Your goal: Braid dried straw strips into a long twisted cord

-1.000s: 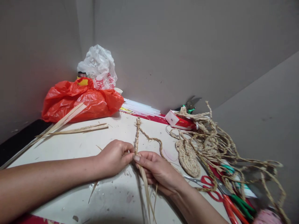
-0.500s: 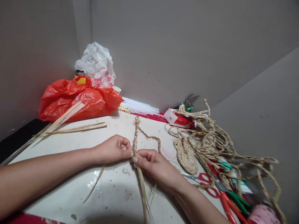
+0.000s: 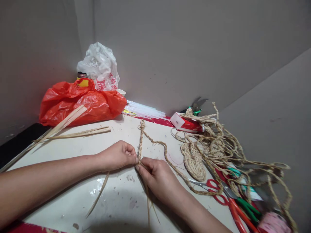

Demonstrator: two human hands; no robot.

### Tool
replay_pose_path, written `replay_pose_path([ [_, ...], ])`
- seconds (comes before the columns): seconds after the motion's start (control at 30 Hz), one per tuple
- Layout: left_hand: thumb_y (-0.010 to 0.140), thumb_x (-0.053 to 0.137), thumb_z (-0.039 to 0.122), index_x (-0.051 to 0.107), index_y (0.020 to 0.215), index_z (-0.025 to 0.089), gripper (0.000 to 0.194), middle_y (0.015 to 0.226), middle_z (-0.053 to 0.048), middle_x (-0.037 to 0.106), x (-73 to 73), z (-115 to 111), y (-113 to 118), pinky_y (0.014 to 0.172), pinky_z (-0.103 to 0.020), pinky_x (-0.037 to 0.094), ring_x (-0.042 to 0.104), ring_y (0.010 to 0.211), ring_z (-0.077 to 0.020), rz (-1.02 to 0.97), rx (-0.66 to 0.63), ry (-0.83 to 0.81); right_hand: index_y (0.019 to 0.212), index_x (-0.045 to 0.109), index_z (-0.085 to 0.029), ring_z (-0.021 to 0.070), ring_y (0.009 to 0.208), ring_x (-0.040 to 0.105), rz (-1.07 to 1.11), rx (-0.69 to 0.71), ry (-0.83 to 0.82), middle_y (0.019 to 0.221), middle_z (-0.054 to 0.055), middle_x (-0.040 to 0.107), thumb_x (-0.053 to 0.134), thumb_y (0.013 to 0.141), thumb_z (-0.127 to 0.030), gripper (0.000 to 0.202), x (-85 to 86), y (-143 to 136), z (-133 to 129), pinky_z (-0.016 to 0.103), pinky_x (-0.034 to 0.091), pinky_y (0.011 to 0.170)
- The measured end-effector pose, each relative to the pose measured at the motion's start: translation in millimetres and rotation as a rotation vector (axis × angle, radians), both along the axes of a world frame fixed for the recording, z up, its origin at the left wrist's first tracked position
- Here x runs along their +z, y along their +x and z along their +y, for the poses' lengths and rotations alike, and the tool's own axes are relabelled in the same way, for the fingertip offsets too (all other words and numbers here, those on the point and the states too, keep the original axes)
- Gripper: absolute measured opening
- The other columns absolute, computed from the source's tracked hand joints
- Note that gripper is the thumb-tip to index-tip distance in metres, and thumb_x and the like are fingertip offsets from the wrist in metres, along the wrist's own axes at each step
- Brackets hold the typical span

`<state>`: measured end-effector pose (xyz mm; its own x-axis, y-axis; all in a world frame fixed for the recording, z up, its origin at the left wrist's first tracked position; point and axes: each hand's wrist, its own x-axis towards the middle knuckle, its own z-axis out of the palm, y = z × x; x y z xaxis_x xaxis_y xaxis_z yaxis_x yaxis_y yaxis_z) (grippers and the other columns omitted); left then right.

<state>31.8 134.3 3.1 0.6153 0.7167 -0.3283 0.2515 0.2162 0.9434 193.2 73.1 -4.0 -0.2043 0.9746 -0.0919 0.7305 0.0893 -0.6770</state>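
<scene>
A thick straw braid [image 3: 141, 139] lies upright on the white table, its lower end pinched between both hands. My left hand [image 3: 119, 156] is closed, thumb and finger on a strand at the braid's left side. From the right, my right hand [image 3: 156, 176] closes on the strands at the same spot, its fingertips touching the left ones. Loose strands [image 3: 148, 207] hang below the right fingers. Another strand [image 3: 98, 195] trails down from beneath the left hand. A thinner braided cord [image 3: 166, 152] runs from the braid's top to the right.
A red plastic bag [image 3: 80, 102] and flat straw strips [image 3: 65, 121] lie back left. At right are a coiled straw sole [image 3: 193, 161], tangled braided cord [image 3: 223, 145], red-handled scissors [image 3: 213, 186] and pliers [image 3: 239, 210]. White sticks [image 3: 145, 110] lie by the wall.
My right hand has turned and dropped slightly, its fingers now straighter. The hanging strands have shifted left, and more of the thin cord shows at the right. My left hand has barely moved.
</scene>
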Motion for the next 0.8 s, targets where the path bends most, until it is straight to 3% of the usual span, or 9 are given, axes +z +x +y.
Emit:
replay_pose_path([
  [0.13, 0.064, 0.059, 0.027, 0.053, 0.061, 0.014, 0.015, 0.046, 0.007, 0.045, -1.5, -2, 2, 0.042, -0.019, 0.022, 0.029, 0.041, -0.0042, 0.027, 0.007, 0.037, 0.062, 0.047, -0.018, 0.0116, 0.054, 0.039, -0.121, 0.047, -0.007, 0.057, -0.001, 0.049, 0.044, 0.086, -0.031, 0.027, 6.7, 4, -2, 0.024, 0.025, 0.051],
  [0.3, 0.066, 0.056, 0.025, 0.05, 0.058, 0.015, 0.014, 0.045, 0.008, 0.038, -4.3, -5, 3, 0.041, -0.019, 0.019, 0.027, 0.042, -0.0042, 0.041, 0.018, 0.121, 0.064, 0.05, -0.018, 0.0123, 0.059, 0.045, -0.12, 0.058, -0.047, 0.062, 0.001, 0.054, 0.042, 0.088, -0.033, 0.03, 22.4, 13, 1, 0.024, 0.029, 0.055],
  [0.37, 0.066, 0.055, 0.024, 0.048, 0.056, 0.016, 0.015, 0.044, 0.009, 0.037, -6.4, -6, 3, 0.04, -0.018, 0.019, 0.027, 0.042, -0.004, 0.026, 0.028, 0.136, 0.064, 0.052, -0.017, 0.0107, 0.056, 0.042, -0.005, 0.041, -0.13, 0.059, -0.001, 0.05, 0.045, 0.087, -0.035, 0.03, 22.6, 13, 3, 0.022, 0.029, 0.052],
  [0.47, 0.067, 0.054, 0.024, 0.05, 0.058, 0.015, 0.013, 0.044, 0.008, 0.042, -10.9, -7, 4, 0.04, -0.018, 0.021, 0.029, 0.04, -0.0041, -0.018, 0.048, 0.112, 0.07, 0.055, -0.017, 0.0078, 0.04, 0.029, 0.328, -0.027, -0.412, 0.046, -0.006, 0.038, 0.042, 0.086, -0.04, 0.031, 16.8, 6, 1, 0.02, 0.022, 0.04],
  [0.57, 0.069, 0.055, 0.027, 0.054, 0.062, 0.015, 0.014, 0.046, 0.004, 0.051, -14.7, -7, 4, 0.042, -0.02, 0.029, 0.043, 0.04, -0.0076, -0.113, 0.04, 0.015, 0.078, 0.054, -0.017, 0.0074, 0.029, 0.025, 0.55, -0.103, -0.564, 0.038, -0.008, 0.039, 0.037, 0.086, -0.044, 0.033, 8.9, -7, -4, 0.02, 0.018, 0.033],
  [0.67, 0.068, 0.058, 0.028, 0.055, 0.062, 0.014, 0.016, 0.047, 0.001, 0.055, -16.0, -7, 4, 0.048, -0.023, 0.037, 0.052, 0.045, -0.0122, -0.208, 0.034, -0.076, 0.08, 0.053, -0.016, 0.0087, 0.031, 0.039, 0.526, -0.126, -0.506, 0.045, -0.003, 0.053, 0.038, 0.087, -0.044, 0.032, 3.2, -16, -11, 0.019, 0.026, 0.034],
  [0.8, 0.066, 0.06, 0.025, 0.06, 0.061, 0.012, 0.014, 0.05, 0.0, 0.056, -14.2, -8, 4, 0.051, -0.022, 0.036, 0.049, 0.048, -0.01, -0.21, 0.052, -0.049, 0.065, 0.052, -0.016, 0.0101, 0.041, 0.048, 0.289, -0.097, -0.297, 0.048, 0.0, 0.055, 0.034, 0.09, -0.033, 0.035, 2.4, -19, -17, 0.02, 0.035, 0.043],
])
